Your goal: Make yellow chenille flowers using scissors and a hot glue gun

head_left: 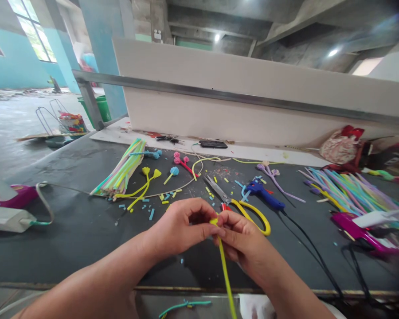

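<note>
Both hands meet above the near middle of the dark table [96, 248]. My left hand [186, 223] pinches the upper end of a yellow strip [225, 274] between thumb and fingers. From the other side, my right hand [241, 237] closes on the same end. The strip hangs down past the table's front edge. Just behind the hands lie scissors [252, 217] with yellow handles, blades slightly apart. A blue glue gun [264, 195] rests to their right. Small yellow and blue cut pieces [152, 214] are scattered behind my left hand.
Bundles of pastel strips lie at left [126, 166] and right [362, 190]. Between them are yellow [146, 184], pink [182, 164] and purple [269, 173] shaped strips and a black phone [213, 144]. Magenta devices [362, 232] and white plugs [8, 217] sit at the sides.
</note>
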`<state>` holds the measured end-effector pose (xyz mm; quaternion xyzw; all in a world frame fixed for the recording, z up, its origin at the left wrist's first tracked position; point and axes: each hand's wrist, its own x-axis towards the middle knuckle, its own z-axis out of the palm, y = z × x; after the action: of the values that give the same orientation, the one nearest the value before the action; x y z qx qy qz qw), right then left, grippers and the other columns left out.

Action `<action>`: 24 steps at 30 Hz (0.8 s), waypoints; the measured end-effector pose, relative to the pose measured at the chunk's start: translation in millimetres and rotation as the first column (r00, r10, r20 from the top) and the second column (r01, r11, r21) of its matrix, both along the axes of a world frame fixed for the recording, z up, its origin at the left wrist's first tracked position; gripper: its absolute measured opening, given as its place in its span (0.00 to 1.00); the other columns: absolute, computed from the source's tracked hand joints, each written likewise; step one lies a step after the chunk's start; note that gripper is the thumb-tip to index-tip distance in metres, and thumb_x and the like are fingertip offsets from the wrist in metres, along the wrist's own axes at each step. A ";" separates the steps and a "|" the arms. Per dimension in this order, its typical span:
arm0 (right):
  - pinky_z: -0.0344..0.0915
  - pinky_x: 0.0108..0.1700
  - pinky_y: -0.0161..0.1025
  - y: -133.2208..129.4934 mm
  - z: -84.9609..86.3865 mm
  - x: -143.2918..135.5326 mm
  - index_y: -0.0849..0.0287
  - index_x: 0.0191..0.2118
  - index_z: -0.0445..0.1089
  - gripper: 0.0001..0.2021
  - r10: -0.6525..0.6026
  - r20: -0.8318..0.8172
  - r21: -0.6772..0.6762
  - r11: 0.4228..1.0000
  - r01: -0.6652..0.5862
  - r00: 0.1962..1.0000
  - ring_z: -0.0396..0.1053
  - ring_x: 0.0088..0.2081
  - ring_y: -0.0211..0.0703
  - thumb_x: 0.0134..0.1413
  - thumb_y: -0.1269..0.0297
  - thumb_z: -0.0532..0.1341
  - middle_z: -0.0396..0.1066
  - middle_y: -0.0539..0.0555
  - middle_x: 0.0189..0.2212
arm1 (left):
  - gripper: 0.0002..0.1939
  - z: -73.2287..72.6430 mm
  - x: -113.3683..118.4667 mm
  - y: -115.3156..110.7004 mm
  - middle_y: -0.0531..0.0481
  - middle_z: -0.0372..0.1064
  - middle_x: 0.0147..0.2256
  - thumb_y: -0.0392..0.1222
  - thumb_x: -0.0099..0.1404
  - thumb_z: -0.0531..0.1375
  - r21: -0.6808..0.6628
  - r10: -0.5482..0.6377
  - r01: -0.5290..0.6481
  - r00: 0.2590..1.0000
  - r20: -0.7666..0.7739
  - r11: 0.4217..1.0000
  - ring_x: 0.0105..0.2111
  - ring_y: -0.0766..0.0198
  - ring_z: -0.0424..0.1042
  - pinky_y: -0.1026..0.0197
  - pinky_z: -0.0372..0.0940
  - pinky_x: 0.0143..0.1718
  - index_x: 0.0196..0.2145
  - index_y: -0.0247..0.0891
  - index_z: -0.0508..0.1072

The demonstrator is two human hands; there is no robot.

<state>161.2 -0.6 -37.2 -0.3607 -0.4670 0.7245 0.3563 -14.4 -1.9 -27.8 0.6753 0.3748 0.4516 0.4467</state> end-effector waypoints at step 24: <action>0.45 0.23 0.32 -6.7 -9.9 -12.0 0.60 0.32 0.68 0.12 0.013 0.090 0.173 0.985 -0.028 0.996 0.51 0.22 0.31 0.57 0.56 0.58 0.59 0.46 0.21 | 0.13 -2.3 5.9 1.0 0.57 0.62 0.21 0.45 0.54 0.64 -0.320 0.006 0.104 0.946 0.325 0.942 0.19 0.76 0.60 0.71 0.56 0.20 0.29 0.32 0.67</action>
<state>149.1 -7.3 -47.1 -0.3551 -0.5475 0.6679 0.3579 -8.4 -0.9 -30.1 0.5167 0.3505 0.4743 0.6206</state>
